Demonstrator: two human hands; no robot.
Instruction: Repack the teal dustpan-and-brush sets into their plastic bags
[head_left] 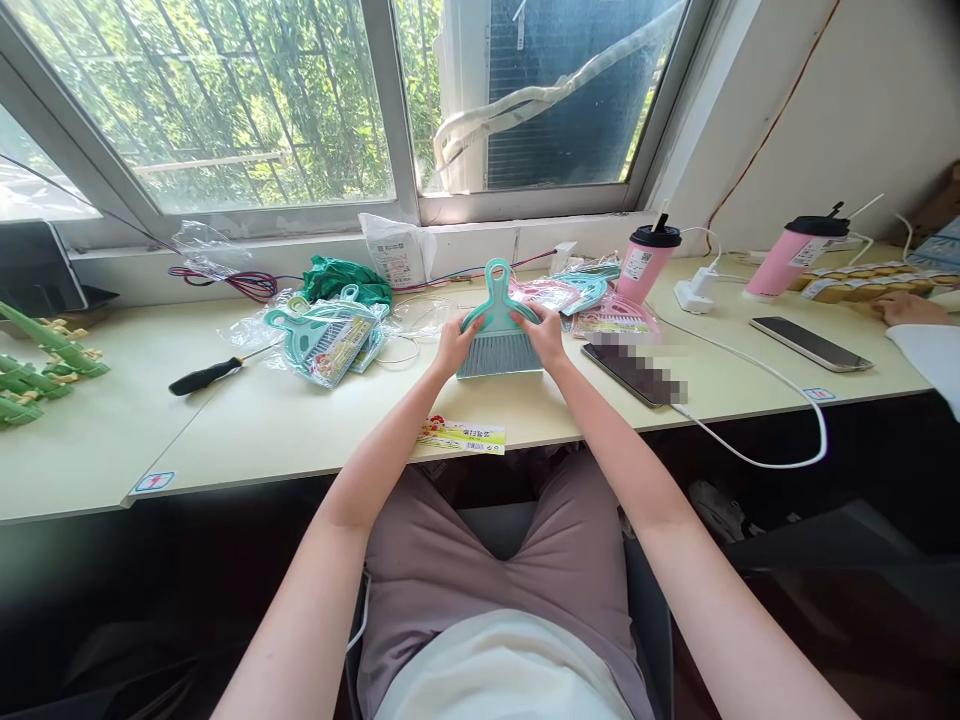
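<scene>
A mint-green hand brush point(498, 312) with grey bristles stands upright over the table, its handle pointing toward the window. A mint-green edge shows around the bristles, perhaps a dustpan behind it. My left hand point(454, 345) grips the brush's left side, and my right hand point(547, 336) grips its right side, thumbs on the front. Fingers behind the brush are hidden. Yellow printed label cards point(463, 436) lie at the table's front edge, just below my left hand. Left of the brush is a pile of packaged mint-green brush sets point(330, 340).
Pink and mint packaged sets point(611, 315) lie right of the brush. A phone point(634, 372) with a white cable, another phone point(811, 343), two pink cups point(646, 265) and a charger point(696, 292) are on the right. A screwdriver point(206, 376) lies left. Another person's hand point(911, 308) rests far right.
</scene>
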